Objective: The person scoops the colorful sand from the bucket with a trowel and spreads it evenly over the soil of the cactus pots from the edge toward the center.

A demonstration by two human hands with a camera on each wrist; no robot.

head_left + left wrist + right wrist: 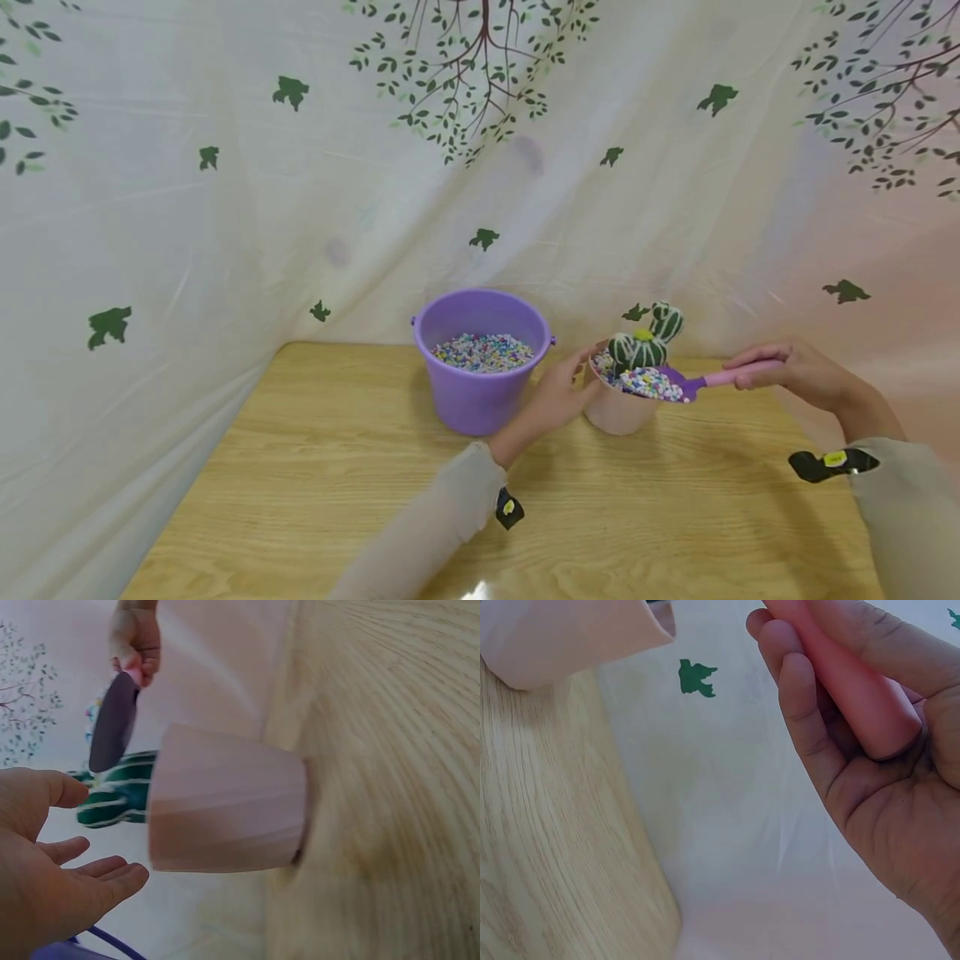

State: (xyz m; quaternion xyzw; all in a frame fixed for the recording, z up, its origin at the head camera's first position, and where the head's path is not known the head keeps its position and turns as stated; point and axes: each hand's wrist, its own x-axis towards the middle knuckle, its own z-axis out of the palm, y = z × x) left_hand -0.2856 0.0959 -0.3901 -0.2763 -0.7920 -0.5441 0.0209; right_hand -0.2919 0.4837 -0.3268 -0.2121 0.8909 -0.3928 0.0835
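My right hand (798, 375) grips the pink handle (862, 690) of a toy trowel (693, 387) with a purple blade. Colourful beads (651, 383) lie heaped on the blade, which is over the rim of a pale pink pot (229, 802). A green and white cactus (637, 350) with a yellow spot stands in the pot, with beads around it. My left hand (558, 392) is beside the pot's left side, its fingers spread and loosely bent. In the left wrist view, a small gap shows between those fingers (112, 881) and the pot.
A purple bucket (480, 400) partly filled with colourful beads (483, 352) stands left of the pot. Both stand near the back edge of a wooden table (337, 483). Behind hangs a pale curtain (375, 208) printed with leaves and branches.
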